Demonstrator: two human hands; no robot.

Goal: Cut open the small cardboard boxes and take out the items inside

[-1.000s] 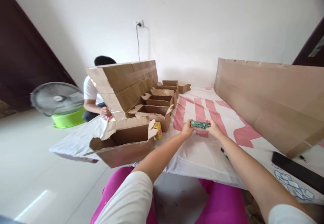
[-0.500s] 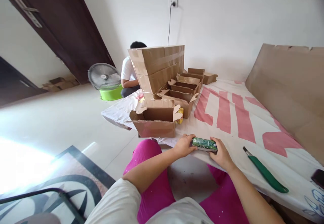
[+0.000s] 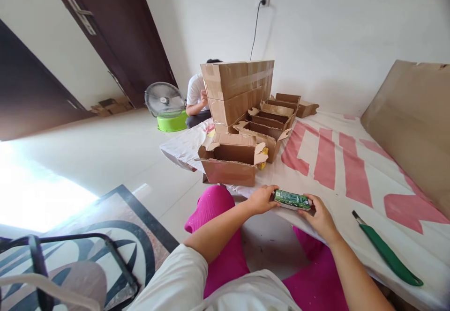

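Observation:
A small green printed box lies lengthwise between my two hands at the table's near edge. My left hand grips its left end, with thumb and fingers closed round it. On the other end, my right hand is closed in the same way. Just beyond my left hand stands an open cardboard carton, its flaps raised. A yellow box shows partly behind that carton's right flap. To the right of my right hand lies a green-handled cutter, its blade pointing away from me.
More open cartons run in a row toward the wall, beside a stack of taped cardboard boxes. A person sits behind the stack near a fan. A large cardboard sheet stands at the right of the cloth-covered table.
The view has turned left, so everything sits farther right. Both hands keep hold of the green box at the table edge. The other person's hand now shows, raised beside the stack.

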